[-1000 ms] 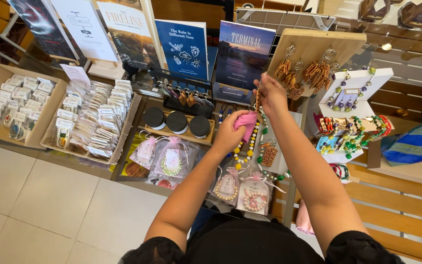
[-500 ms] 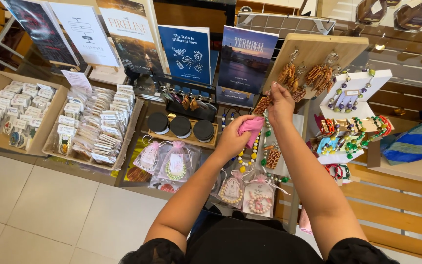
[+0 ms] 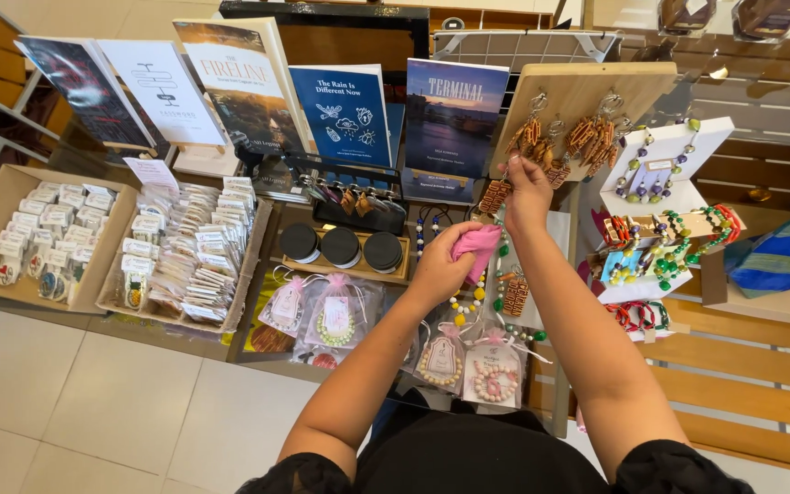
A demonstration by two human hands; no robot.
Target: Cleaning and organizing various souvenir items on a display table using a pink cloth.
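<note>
- The left hand is bunched around a pink cloth, its fingers pressed together on the fabric over the middle of the stall; a loose corner of that cloth hangs close to a white board of beaded necklaces, and it may well catch a strand and drag it off
- The right hand is raised at the foot of a wooden earring board, fingertips pinched on a brown woven earring that hangs just below them; the piece looks light and the pinch small, so a slip would likely drop it among the necklaces underneath
- That wooden board leans upright behind the hand, with more woven earrings hooked along it; a tug on the held piece could probably tip the board or shake its neighbours loose
- The right forearm crosses above the white board and passes just beside a tiered stand of coloured bracelets; a sideways sweep of the elbow risks knocking the stand over
- Gift bags with pink ribbons lie near the front edge below both arms, and a wrist that drops low could push one off the table
- Three round black tins sit in a wooden tray just left of the cloth hand, near enough for a wide wipe to nudge them
- The upright books stand well behind both hands, so I judge them the least exposed
</note>
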